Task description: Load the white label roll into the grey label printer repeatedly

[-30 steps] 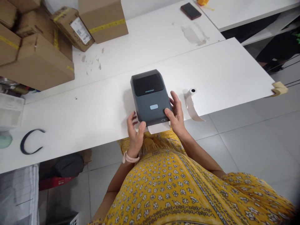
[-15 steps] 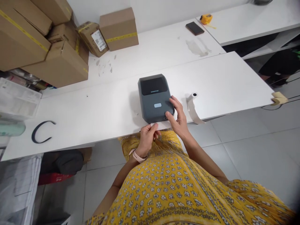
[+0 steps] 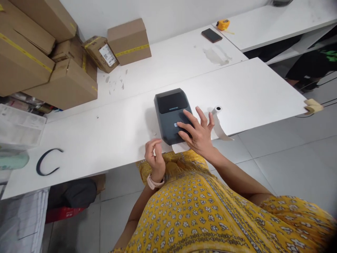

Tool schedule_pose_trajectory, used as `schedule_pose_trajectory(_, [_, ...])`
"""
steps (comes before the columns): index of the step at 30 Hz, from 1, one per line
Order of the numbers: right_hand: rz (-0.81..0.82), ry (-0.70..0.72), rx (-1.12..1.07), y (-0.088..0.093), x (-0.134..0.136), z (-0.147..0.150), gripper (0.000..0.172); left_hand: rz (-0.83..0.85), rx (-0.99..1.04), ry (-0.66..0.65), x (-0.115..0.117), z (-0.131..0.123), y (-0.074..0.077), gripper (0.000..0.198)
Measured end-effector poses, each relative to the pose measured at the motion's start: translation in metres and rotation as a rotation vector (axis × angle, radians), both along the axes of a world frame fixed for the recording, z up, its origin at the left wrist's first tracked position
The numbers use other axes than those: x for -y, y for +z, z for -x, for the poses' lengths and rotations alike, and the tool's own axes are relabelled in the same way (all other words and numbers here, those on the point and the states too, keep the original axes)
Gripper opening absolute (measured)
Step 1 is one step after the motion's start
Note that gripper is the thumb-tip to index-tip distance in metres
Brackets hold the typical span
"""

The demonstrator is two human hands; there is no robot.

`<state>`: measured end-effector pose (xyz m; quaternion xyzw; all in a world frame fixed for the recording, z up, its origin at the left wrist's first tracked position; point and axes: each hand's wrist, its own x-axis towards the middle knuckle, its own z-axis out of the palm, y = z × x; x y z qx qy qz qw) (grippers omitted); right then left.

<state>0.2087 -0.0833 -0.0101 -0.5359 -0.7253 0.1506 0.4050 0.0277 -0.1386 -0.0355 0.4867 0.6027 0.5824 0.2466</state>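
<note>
Just in front of the printer (image 3: 162, 121), off its front left corner, the left hand (image 3: 155, 158) is raised with its fingers curled inward. Nothing shows between them, and I cannot tell whether the thumb meets the fingertips. A paper strip (image 3: 180, 147) comes out under the printer's front and over the edge of the worktop (image 3: 123, 130); the printer sits right at that edge, which probably lets the strip hang free.

Over the printer's right front side, the right hand (image 3: 198, 135) has its fingers spread. 1 fingertip is at the pale button (image 3: 176, 124) on the printer's top, seemingly touching it; the splayed pose seems meant to let that finger work alone.

Just right of the printer stands a small paper roll (image 3: 214, 112), its loose tail hanging past the edge. A dark curved band (image 3: 39, 163) lies well to the printer's left. Far right of it, a pad (image 3: 312, 106) caps the worktop corner, presumably to soften bumps.

Beyond the printer, to the left, cardboard boxes (image 3: 129, 40) are pushed back toward the wall, likely to leave working room. Beyond it, to the right, lie a phone (image 3: 211, 35) and, farther back, a yellow tape measure (image 3: 222, 24).
</note>
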Motion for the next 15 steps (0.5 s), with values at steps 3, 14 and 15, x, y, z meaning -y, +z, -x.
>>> schedule_pose_trajectory(3, [0.014,0.016,-0.024,0.000,-0.001,-0.004,0.025,-0.106,-0.079,-0.073,-0.015,-0.004,0.006,0.035])
schedule_pose_trajectory(14, [0.149,0.017,-0.400,-0.029,0.006,-0.019,0.057,0.085,0.064,-0.245,-0.018,-0.015,-0.003,0.059])
schedule_pose_trajectory(15, [0.150,0.030,-0.402,-0.029,0.006,-0.018,0.059,0.085,0.062,-0.248,-0.019,-0.015,-0.004,0.061])
